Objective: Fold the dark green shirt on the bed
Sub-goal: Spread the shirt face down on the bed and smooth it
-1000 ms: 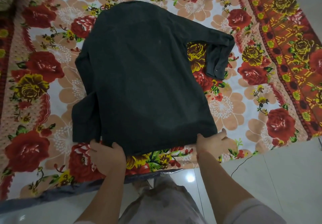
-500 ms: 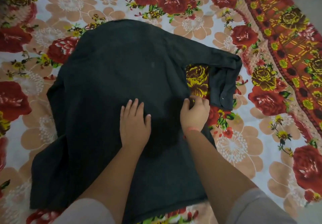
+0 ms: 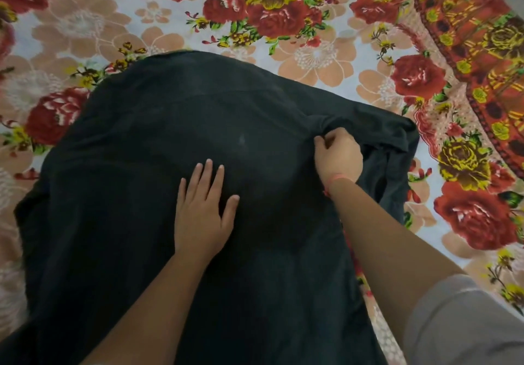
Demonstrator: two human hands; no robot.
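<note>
The dark green shirt [image 3: 158,171] lies spread back-up across the bed [image 3: 326,61] and fills most of the view. My left hand [image 3: 202,214] rests flat on the middle of the cloth with its fingers apart. My right hand [image 3: 338,156] is closed on a bunch of fabric where the right sleeve [image 3: 394,149] joins the body. That sleeve lies crumpled and folded back on itself at the shirt's right side. The shirt's left sleeve hangs loosely at the far left edge.
A floral bedsheet with red and yellow roses covers the bed around the shirt. An orange patterned border [image 3: 482,61] runs along the right side. My grey sleeve [image 3: 459,325] shows at the lower right.
My hands left the shirt's bottom hem and moved up onto it. The left one now lies flat on the middle, and the right has shifted up to grip the fabric at the right sleeve.
</note>
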